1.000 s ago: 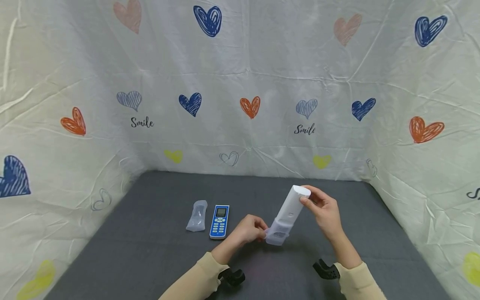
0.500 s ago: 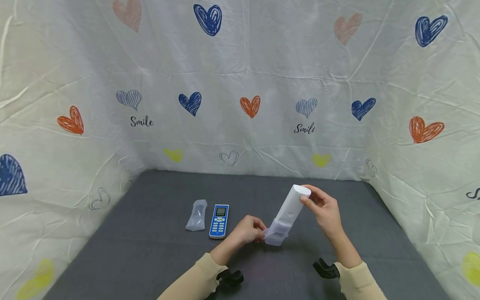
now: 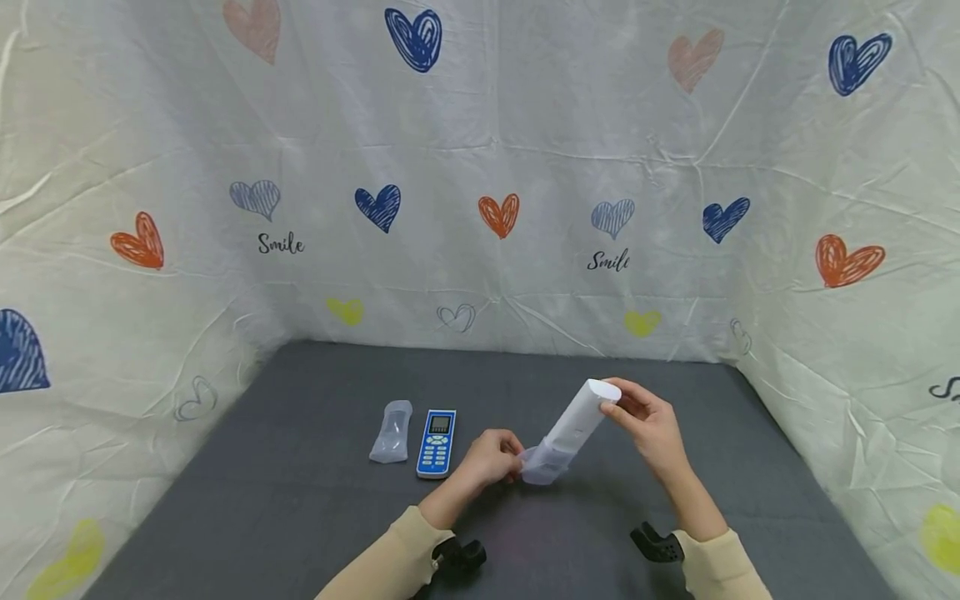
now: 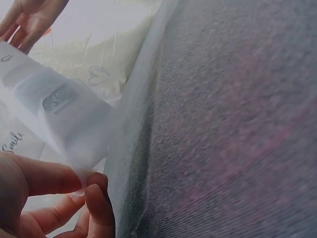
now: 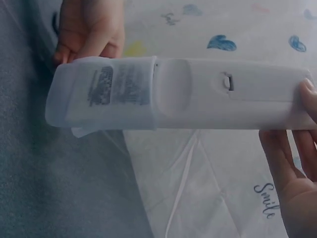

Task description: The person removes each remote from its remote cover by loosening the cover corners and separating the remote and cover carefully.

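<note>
A white remote control (image 3: 579, 419) is held tilted over the table, its back with the battery cover (image 5: 262, 84) showing in the right wrist view. A translucent soft sleeve (image 3: 546, 464) covers its lower end, and a printed label shows through it. My right hand (image 3: 651, 423) grips the remote's bare upper end between thumb and fingers. My left hand (image 3: 486, 458) pinches the edge of the sleeve at the low end; in the left wrist view the thumb and forefinger (image 4: 54, 179) meet on the thin material, which is pulled out to a point.
Left of my left hand, a blue-faced remote control (image 3: 437, 444) lies face up on the dark grey table (image 3: 315, 533). A second translucent sleeve (image 3: 392, 432) lies beside it. A white cloth with printed hearts (image 3: 555, 167) hangs around the back and sides.
The white remote leans over further, its upper end a little lower and its sleeved end slightly further left. My left hand has shifted slightly left, still pinching the sleeve's edge.
</note>
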